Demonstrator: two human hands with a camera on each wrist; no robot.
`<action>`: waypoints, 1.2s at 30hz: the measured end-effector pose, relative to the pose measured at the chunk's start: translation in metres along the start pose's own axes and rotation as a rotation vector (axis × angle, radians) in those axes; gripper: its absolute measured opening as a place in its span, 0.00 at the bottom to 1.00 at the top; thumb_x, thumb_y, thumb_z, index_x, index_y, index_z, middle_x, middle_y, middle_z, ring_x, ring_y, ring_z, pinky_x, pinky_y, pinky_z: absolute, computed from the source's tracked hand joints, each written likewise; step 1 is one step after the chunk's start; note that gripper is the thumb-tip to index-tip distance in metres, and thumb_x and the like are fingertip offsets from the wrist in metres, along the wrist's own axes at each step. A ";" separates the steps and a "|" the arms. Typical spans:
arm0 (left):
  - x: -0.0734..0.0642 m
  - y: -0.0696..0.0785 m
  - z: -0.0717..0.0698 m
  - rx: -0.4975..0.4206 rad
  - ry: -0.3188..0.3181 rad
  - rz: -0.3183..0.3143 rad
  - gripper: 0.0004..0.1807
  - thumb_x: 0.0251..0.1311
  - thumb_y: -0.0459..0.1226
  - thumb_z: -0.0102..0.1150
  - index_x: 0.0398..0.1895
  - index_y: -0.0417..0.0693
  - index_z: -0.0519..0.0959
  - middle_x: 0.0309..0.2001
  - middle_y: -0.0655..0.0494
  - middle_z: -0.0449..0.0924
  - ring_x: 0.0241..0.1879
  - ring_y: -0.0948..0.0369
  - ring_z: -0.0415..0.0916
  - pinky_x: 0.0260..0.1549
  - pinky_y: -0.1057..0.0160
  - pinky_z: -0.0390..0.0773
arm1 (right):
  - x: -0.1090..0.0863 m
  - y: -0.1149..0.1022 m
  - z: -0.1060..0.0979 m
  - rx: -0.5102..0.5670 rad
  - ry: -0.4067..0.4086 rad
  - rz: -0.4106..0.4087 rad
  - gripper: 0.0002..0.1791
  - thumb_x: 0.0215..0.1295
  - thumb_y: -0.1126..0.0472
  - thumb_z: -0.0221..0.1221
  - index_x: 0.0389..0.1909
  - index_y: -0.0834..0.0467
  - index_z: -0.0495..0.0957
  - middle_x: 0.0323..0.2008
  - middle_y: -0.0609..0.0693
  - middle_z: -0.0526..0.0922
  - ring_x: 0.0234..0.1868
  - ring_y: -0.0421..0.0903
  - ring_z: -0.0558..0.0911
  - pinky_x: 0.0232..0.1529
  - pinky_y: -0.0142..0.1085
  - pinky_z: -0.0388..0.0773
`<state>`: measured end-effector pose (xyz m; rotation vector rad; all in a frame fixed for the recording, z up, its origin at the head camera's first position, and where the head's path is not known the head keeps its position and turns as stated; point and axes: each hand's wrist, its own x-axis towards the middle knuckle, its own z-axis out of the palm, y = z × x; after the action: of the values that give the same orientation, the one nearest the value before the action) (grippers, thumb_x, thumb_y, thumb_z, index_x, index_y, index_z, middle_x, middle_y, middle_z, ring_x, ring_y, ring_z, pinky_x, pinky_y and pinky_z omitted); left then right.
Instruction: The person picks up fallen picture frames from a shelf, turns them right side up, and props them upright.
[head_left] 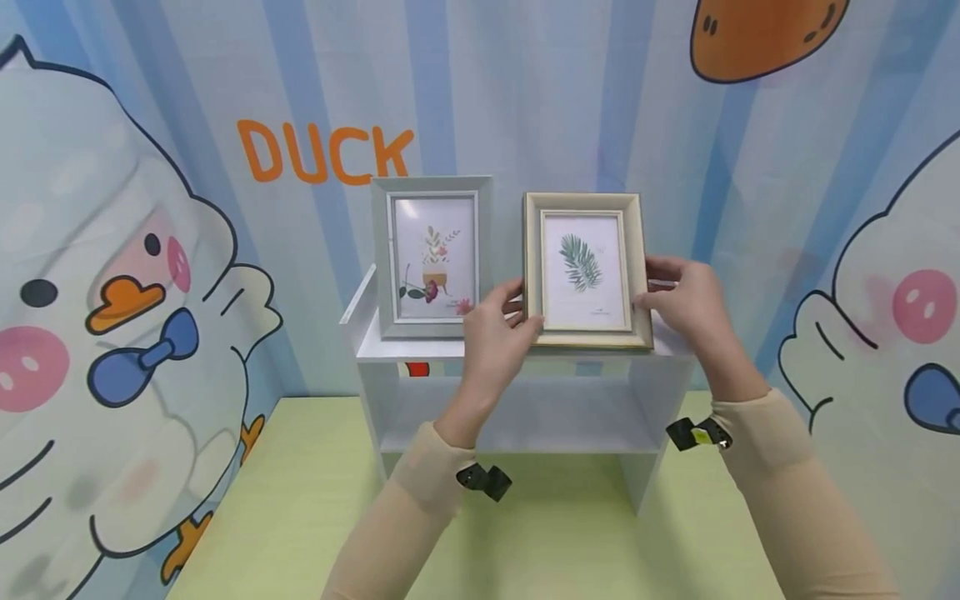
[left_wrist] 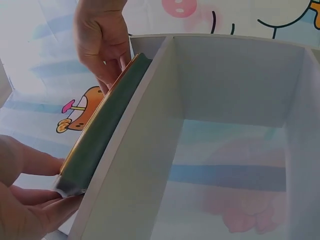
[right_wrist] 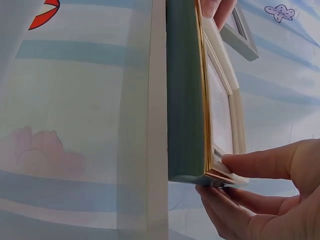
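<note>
A cream picture frame (head_left: 532, 267) with a green leaf print stands upright on the right half of a white shelf's top board. My left hand (head_left: 498, 335) pinches its left side near the lower corner, thumb in front and fingers behind. On the opposite side my right hand (head_left: 686, 302) grips the right edge, thumb on the front. The dark green side of the picture frame (left_wrist: 107, 130) shows in the left wrist view, between both hands. In the right wrist view, the right hand (right_wrist: 265, 195) holds one edge, its thumb on the front moulding.
A pale grey picture frame (head_left: 384, 258) with a potted-plant print stands to the left on the shelf (head_left: 517, 417). The shelf stands on a light green surface (head_left: 300, 500). Behind hangs a striped curtain (head_left: 510, 100) with cartoon ducks.
</note>
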<state>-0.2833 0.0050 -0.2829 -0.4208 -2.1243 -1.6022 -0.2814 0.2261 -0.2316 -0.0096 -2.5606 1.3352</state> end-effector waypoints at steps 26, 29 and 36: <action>0.012 -0.007 0.006 -0.064 0.071 0.132 0.23 0.49 0.26 0.66 0.52 0.34 0.77 0.46 0.42 0.81 0.45 0.54 0.82 0.44 0.70 0.81 | -0.003 0.005 -0.001 0.157 0.119 -0.078 0.35 0.60 0.71 0.59 0.68 0.59 0.60 0.64 0.61 0.67 0.63 0.57 0.71 0.60 0.48 0.73; 0.013 -0.007 0.005 -0.079 0.064 0.131 0.21 0.51 0.26 0.65 0.51 0.34 0.77 0.45 0.42 0.82 0.45 0.54 0.82 0.44 0.70 0.80 | -0.004 0.007 0.002 0.170 0.141 -0.096 0.35 0.59 0.71 0.59 0.68 0.58 0.60 0.63 0.60 0.67 0.62 0.55 0.72 0.60 0.46 0.74; 0.015 -0.009 0.003 -0.074 0.058 0.141 0.21 0.52 0.27 0.64 0.52 0.36 0.77 0.46 0.43 0.82 0.46 0.55 0.82 0.45 0.69 0.80 | -0.006 0.010 0.007 0.188 0.181 -0.142 0.33 0.58 0.72 0.60 0.65 0.60 0.61 0.61 0.59 0.69 0.61 0.53 0.73 0.59 0.44 0.74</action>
<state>-0.3008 0.0051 -0.2834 -0.5289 -1.9518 -1.5968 -0.2786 0.2252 -0.2450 0.0807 -2.2359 1.4441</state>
